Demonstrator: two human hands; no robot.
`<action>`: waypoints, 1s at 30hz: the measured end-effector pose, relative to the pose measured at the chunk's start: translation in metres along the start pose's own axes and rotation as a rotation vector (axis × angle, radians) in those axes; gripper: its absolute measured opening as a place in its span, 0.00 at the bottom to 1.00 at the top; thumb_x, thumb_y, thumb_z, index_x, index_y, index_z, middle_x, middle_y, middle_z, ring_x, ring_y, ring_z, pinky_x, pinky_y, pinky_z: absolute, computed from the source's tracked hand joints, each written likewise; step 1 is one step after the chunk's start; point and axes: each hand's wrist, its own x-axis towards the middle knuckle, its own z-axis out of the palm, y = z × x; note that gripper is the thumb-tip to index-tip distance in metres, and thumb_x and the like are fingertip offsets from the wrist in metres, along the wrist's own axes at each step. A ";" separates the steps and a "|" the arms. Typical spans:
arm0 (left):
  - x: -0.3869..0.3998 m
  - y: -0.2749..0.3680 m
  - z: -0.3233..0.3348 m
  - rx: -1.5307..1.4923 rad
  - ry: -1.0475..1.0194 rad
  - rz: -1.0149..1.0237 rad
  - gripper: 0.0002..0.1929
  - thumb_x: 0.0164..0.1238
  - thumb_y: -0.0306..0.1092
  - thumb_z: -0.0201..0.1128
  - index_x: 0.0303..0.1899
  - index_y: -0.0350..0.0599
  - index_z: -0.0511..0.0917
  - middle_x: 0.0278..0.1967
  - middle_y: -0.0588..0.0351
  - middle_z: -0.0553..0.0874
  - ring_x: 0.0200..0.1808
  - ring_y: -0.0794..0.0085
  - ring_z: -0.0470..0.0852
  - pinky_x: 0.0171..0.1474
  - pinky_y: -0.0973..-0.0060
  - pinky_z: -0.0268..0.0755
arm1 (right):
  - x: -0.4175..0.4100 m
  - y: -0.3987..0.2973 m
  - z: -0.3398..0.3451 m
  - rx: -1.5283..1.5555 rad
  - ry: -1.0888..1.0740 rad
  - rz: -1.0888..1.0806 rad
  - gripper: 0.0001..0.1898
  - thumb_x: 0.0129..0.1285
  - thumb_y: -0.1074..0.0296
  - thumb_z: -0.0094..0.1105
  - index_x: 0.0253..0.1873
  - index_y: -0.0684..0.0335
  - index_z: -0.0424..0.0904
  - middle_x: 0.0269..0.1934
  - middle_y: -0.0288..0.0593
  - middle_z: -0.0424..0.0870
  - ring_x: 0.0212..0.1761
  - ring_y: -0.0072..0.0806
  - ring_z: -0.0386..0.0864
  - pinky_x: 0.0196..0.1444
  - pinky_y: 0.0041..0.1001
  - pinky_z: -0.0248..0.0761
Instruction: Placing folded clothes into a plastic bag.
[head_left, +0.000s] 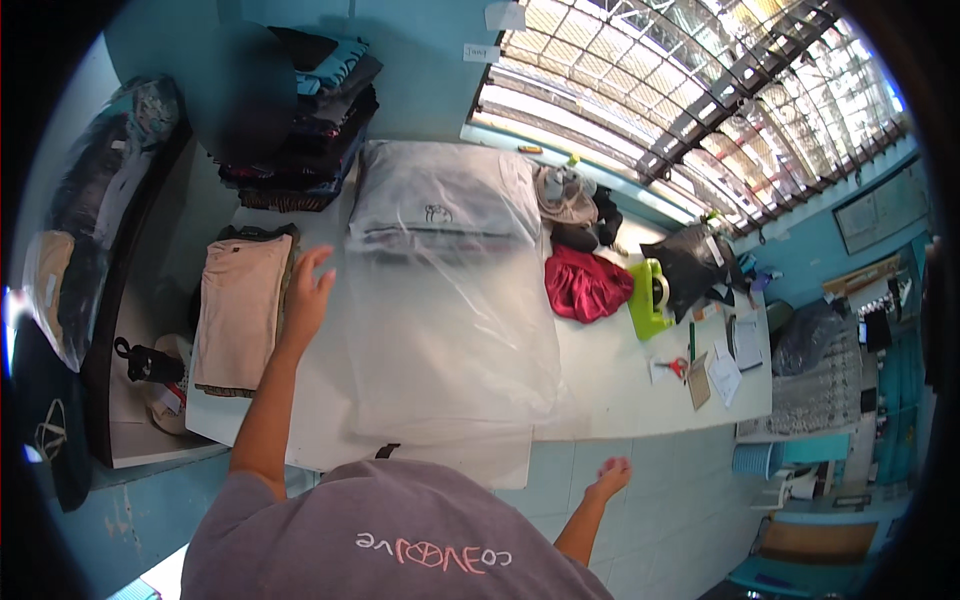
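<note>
My left hand (306, 289) is raised just right of a stack of folded garments (244, 292), with a beige one on top. Its fingers are apart and hold nothing; whether it touches the stack's edge I cannot tell. In front of me a large clear plastic bag (450, 330) lies flat on the white table (600, 390). Folded clothing (442, 199) fills the bag's far end, while its near part lies slack. My right hand (615, 474) hangs beyond the table's front edge, its fingers partly curled; I cannot tell whether anything is in it.
Dark folded clothes (322, 142) are piled at the back left. To the right lie a red satin garment (585, 281), a lime-green tape dispenser (649, 300), a black plastic bag (686, 270), orange-handled scissors (677, 367) and papers (724, 375). A barred window (637, 97) is behind.
</note>
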 end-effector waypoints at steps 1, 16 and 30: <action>0.022 0.016 -0.001 0.024 0.012 0.057 0.17 0.57 0.24 0.55 0.50 0.40 0.69 0.49 0.52 0.73 0.52 0.65 0.71 0.52 0.73 0.64 | 0.001 -0.034 0.025 0.013 -0.002 -0.212 0.13 0.63 0.63 0.43 0.50 0.60 0.67 0.45 0.37 0.74 0.46 0.26 0.71 0.47 0.29 0.61; 0.205 0.122 0.167 0.580 0.215 0.424 0.22 0.63 0.46 0.50 0.57 0.52 0.68 0.58 0.50 0.69 0.61 0.62 0.64 0.61 0.56 0.51 | -0.154 -0.280 0.456 -0.526 -0.614 -1.767 0.25 0.63 0.46 0.38 0.62 0.48 0.61 0.64 0.45 0.57 0.66 0.43 0.53 0.61 0.48 0.48; 0.164 0.010 0.189 0.767 -0.237 0.241 0.33 0.61 0.58 0.46 0.64 0.55 0.55 0.66 0.49 0.52 0.68 0.59 0.46 0.65 0.51 0.35 | -0.107 -0.195 0.482 -0.682 -0.851 -1.549 0.32 0.59 0.40 0.41 0.65 0.49 0.56 0.66 0.47 0.52 0.69 0.45 0.46 0.64 0.49 0.40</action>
